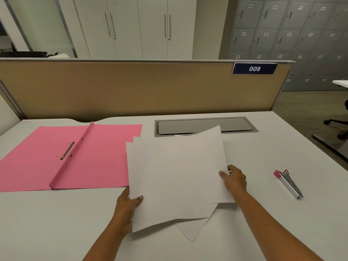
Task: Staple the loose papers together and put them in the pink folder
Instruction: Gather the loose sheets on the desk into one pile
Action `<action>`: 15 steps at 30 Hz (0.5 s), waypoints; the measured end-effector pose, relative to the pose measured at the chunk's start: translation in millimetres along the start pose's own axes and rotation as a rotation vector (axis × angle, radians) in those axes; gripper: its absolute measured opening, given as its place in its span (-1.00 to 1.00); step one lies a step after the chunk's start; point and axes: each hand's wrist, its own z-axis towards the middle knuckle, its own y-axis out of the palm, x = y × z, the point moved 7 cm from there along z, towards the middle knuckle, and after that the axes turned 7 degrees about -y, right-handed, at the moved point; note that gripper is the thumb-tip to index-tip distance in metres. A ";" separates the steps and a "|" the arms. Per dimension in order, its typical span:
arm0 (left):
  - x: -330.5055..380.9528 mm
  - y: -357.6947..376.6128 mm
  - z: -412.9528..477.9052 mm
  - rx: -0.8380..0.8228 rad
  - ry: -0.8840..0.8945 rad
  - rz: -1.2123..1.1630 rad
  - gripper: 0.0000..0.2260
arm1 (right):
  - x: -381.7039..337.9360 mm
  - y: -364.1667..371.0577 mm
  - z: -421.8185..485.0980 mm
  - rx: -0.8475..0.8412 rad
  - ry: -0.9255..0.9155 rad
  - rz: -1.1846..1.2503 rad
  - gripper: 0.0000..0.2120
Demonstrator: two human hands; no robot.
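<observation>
Both hands (130, 202) (234, 178) pinching papers (177, 178) edges, thumbs on top.

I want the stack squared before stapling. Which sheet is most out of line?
The bottom sheet: it is turned diagonally, its corner poking out past the near edge, while the other sheets lie almost squared.

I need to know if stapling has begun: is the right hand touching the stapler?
Apart. The head view shows the right hand gripping the right edge of the papers, with bare desk between it and the stapler.
</observation>
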 end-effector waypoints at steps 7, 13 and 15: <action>24.2 -23.5 0.4 -0.003 0.025 -0.160 -0.62 | -15.5 -23.0 4.9 0.021 -0.195 0.167 -0.67; 28.1 -22.6 0.2 -0.031 0.032 -0.205 -0.61 | -34.6 -29.8 1.5 0.132 -0.291 0.332 -0.73; 27.1 -18.8 -1.5 -0.035 0.031 -0.204 -0.61 | -38.4 -35.1 -0.4 0.206 -0.311 0.363 -0.75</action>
